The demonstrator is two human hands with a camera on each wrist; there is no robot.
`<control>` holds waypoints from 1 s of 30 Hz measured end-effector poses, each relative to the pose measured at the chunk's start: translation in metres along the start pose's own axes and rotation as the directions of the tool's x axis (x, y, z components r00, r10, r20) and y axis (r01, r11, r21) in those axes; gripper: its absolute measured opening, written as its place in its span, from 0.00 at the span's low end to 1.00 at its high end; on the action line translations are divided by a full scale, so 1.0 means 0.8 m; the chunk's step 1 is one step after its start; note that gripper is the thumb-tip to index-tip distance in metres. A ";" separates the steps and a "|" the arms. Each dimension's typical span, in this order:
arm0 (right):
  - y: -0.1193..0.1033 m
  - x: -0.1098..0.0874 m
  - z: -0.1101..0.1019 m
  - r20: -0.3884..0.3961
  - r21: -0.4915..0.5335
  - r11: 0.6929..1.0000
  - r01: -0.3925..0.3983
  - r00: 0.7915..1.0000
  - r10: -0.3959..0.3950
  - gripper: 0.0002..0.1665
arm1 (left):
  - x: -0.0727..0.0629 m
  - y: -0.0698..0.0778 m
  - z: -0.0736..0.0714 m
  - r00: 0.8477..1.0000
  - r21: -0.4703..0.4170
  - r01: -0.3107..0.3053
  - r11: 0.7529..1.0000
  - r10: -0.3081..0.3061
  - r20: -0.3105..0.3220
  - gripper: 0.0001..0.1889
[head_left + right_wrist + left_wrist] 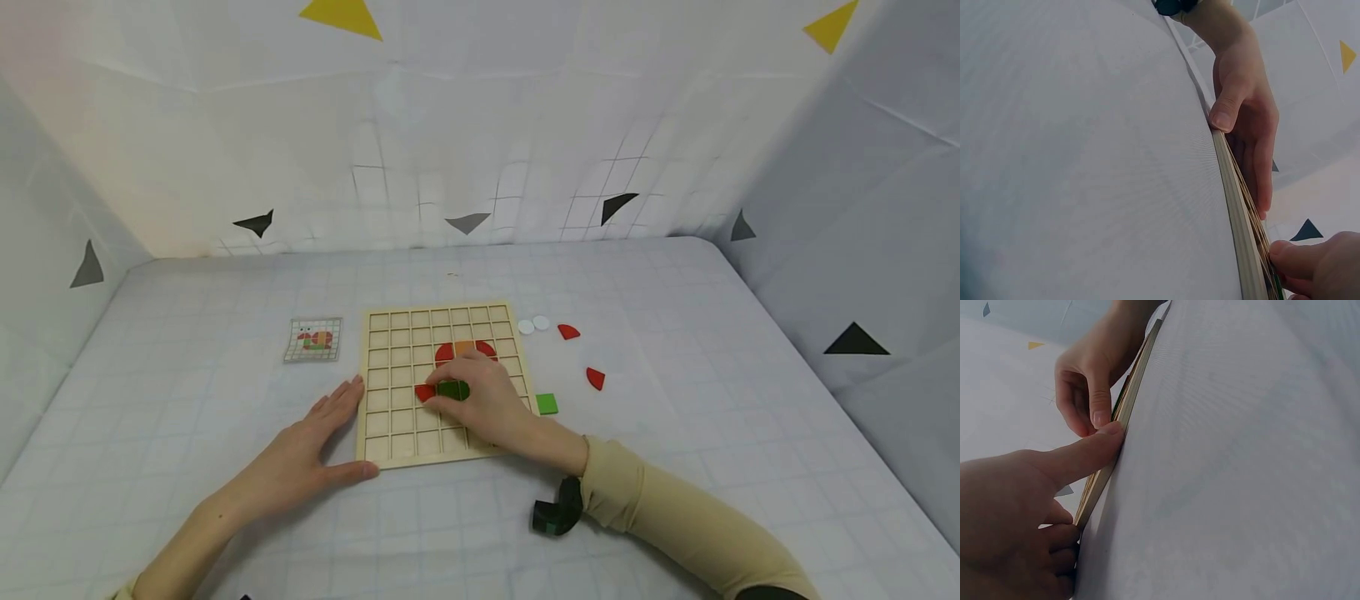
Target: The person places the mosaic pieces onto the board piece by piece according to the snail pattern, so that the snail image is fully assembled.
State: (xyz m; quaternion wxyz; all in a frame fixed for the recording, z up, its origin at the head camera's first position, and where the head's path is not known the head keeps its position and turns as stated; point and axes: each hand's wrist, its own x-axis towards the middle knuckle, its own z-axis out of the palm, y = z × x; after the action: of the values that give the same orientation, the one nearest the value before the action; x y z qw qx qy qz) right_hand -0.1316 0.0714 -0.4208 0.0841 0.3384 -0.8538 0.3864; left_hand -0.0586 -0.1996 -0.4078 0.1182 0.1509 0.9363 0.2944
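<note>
A square wooden grid board (401, 460) lies flat on the table. My left hand (300, 462) rests against its left side, fingers extended along the edge and thumb at the near corner. Over the board, my right hand (487, 404) pinches a red quarter-circle tile (423, 392) between thumb and fingertips, at a cell left of a green tile (451, 389). Farther up the grid sit an orange tile (465, 345) and red tiles (444, 353), partly behind the right hand. The left wrist view shows my left thumb (1094, 453) on the board's edge; the red tile is hardly visible there.
Right of the board lie two white discs (533, 324), loose red quarter-circle tiles (568, 332) and a green square tile (547, 404) by the edge. A small picture card (313, 340) is at the board's left. White cloth walls (480, 125) stand behind and beside the table.
</note>
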 end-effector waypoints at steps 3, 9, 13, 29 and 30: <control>0.001 0.000 0.001 -0.001 -0.010 1.000 0.007 1.000 -0.007 0.15 | 0.000 -0.001 0.000 1.000 -0.002 0.000 1.000 0.000 -0.001 0.58; 0.003 0.001 0.001 -0.009 -0.012 0.999 0.049 0.999 -0.049 0.15 | 0.000 -0.002 0.000 1.000 -0.009 -0.007 1.000 0.007 -0.005 0.58; 0.004 0.000 0.001 -0.006 -0.020 0.997 0.069 0.998 -0.070 0.13 | -0.001 -0.002 0.000 1.000 -0.011 -0.018 1.000 0.018 -0.012 0.58; 0.007 -0.001 0.002 -0.015 -0.032 0.996 0.080 0.997 -0.081 0.11 | -0.002 -0.001 0.000 0.999 -0.007 -0.031 1.000 0.031 -0.013 0.57; 0.007 -0.001 0.002 -0.014 -0.034 0.996 0.081 0.997 -0.082 0.11 | -0.002 -0.001 0.000 0.999 -0.007 -0.031 1.000 0.031 -0.012 0.57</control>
State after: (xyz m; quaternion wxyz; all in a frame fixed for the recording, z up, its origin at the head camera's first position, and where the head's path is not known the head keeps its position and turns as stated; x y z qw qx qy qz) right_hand -0.1345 0.0731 -0.4256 0.1118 0.3687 -0.8449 0.3710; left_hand -0.0573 -0.2010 -0.4077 0.1085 0.1630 0.9334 0.3006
